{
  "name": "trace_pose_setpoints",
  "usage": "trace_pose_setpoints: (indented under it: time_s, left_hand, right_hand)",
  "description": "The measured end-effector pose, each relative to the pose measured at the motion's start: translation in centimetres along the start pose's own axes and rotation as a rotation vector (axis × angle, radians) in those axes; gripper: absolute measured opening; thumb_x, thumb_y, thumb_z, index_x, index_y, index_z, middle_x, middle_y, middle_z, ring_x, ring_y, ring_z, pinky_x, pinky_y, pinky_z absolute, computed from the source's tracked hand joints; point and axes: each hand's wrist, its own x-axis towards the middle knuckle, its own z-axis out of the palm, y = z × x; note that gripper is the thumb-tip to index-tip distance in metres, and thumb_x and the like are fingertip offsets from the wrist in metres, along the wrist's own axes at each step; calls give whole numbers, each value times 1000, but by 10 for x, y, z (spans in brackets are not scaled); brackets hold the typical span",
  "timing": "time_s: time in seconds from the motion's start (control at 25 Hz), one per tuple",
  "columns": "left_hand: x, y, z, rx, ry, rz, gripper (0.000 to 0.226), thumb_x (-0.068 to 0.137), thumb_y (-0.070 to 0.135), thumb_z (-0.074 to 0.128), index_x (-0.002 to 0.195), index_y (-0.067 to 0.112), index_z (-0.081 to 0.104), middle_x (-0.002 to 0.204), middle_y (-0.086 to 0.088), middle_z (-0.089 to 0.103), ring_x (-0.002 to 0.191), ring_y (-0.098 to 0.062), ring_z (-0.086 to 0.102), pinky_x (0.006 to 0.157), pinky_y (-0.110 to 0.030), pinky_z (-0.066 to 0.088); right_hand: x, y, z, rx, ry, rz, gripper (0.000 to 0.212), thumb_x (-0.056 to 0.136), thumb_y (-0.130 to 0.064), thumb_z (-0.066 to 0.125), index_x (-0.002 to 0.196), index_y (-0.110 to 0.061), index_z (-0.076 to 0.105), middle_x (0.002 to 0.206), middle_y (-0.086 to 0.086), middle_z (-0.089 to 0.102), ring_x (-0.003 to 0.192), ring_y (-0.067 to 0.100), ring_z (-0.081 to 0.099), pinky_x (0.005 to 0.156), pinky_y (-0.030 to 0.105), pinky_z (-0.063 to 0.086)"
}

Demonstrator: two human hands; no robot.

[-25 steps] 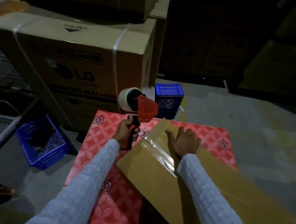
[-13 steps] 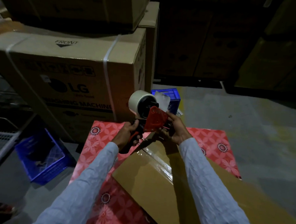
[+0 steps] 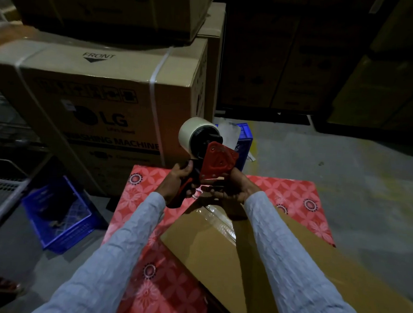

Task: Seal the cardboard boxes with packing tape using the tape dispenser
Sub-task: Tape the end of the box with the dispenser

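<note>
I hold a red tape dispenser [image 3: 218, 160] with a pale tape roll [image 3: 194, 132] above the far end of a flat cardboard box [image 3: 242, 262]. My left hand [image 3: 178, 181] grips the dispenser's red and black handle. My right hand [image 3: 235, 188] has its fingers under the dispenser's front, at the blade end. A strip of clear tape [image 3: 222, 221] runs along the box's seam just below my hands. The box lies at an angle on a red patterned table [image 3: 146, 261].
A large strapped washing machine carton [image 3: 95, 106] stands behind the table, with more cartons stacked around it. A blue crate [image 3: 59, 214] sits on the floor at the left, another blue crate [image 3: 243, 144] behind the dispenser. Bare concrete floor [image 3: 344, 177] lies to the right.
My right hand left the box top and came up to the dispenser's front. The dispenser rose and tilted, with the roll higher. The view shifted slightly.
</note>
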Motion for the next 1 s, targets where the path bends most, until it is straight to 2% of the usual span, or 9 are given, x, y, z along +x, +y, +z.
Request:
trace_pose_setpoints:
  time_s: [0.08,0.2,0.28,0.36,0.48,0.64,0.8,0.88,1.0]
  left_hand:
    - [-2,2,-1,-18,-13,22,35,88,41,58,96,8,48,71,-6,53,50,-16,45,40,-21,32]
    - [-7,4,-2,-52,-26,23,31,87,39,58,96,12,47,70,-4,52,51,-15,44,41,-20,30]
    - [-8,3,-6,-31,-18,17,35,87,40,60,99,11,43,73,-5,52,52,-16,45,40,-22,32]
    - [-10,0,-11,4,-2,14,38,87,41,60,103,12,41,75,-7,51,53,-16,46,40,-23,33]
    - [-14,-4,-13,37,16,13,44,87,43,62,113,15,41,76,-8,51,53,-17,47,40,-23,34]
    - [-23,-7,-12,78,5,21,37,90,41,60,103,10,45,72,-5,52,52,-16,46,39,-22,34]
    - [-34,-5,-6,135,-8,59,27,108,28,47,88,10,51,65,4,59,51,-13,45,38,-20,30]
    - [-38,-6,-4,162,-14,73,29,109,26,42,87,10,53,65,6,58,52,-11,45,39,-20,30]
    - [-43,-11,-3,192,37,65,31,110,27,41,90,9,56,64,5,56,51,-9,45,39,-19,30]
  right_hand:
    - [4,4,4,46,11,-1,35,108,-33,47,99,-5,66,81,17,74,61,25,74,49,28,59]
    - [10,3,5,140,149,-49,30,109,-11,36,87,-3,56,52,7,62,41,13,61,39,17,47]
    - [12,1,6,95,215,-90,32,108,-2,34,80,-5,52,44,3,56,34,9,55,35,17,41]
    - [16,-2,4,20,287,-153,29,104,1,46,78,-6,56,55,6,62,45,12,60,41,20,47]
    - [17,-10,-2,-32,353,-256,23,97,0,61,78,-11,66,73,8,66,64,17,64,60,27,54]
    - [13,-18,-10,-59,376,-276,12,94,-2,68,85,-10,70,62,6,69,52,17,66,45,25,53]
    - [11,-20,-9,-221,392,-422,21,95,7,61,79,-2,69,58,6,67,54,18,63,45,20,51]
    - [12,-19,-7,-350,402,-524,20,94,14,58,82,5,71,65,9,65,53,17,62,46,19,51]
    - [20,-20,-7,-501,515,-577,18,89,16,64,83,2,75,69,7,65,55,17,59,43,16,45]
